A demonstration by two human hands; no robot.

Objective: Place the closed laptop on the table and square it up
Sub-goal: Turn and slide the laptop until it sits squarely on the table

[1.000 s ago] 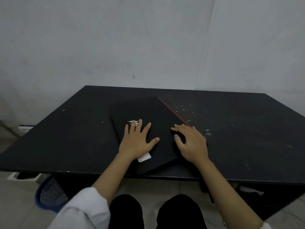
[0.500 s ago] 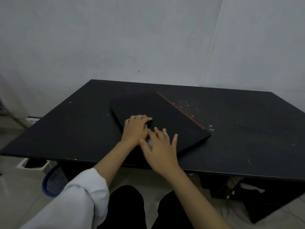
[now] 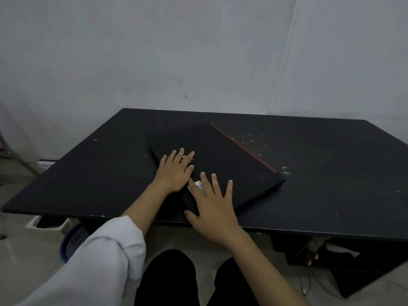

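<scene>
A closed black laptop (image 3: 227, 160) with a red stripe along its far right edge lies flat on the black table (image 3: 331, 173), turned at an angle to the table's edges. My left hand (image 3: 176, 171) rests palm down on the lid's left part, fingers spread over a small silver logo. My right hand (image 3: 213, 208) lies flat with fingers apart over the laptop's near corner at the table's front edge, partly covering a white sticker (image 3: 197, 186).
Pale specks and crumbs dot the tabletop to the right of the laptop. A blue mesh wastebasket (image 3: 74, 241) stands on the floor under the table's left front. A white wall rises behind the table. My dark trousers fill the bottom middle.
My right hand has come off the laptop's right edge and moved left onto its near corner. The laptop has slid farther onto the table, still at an angle. My left hand stays on the lid.
</scene>
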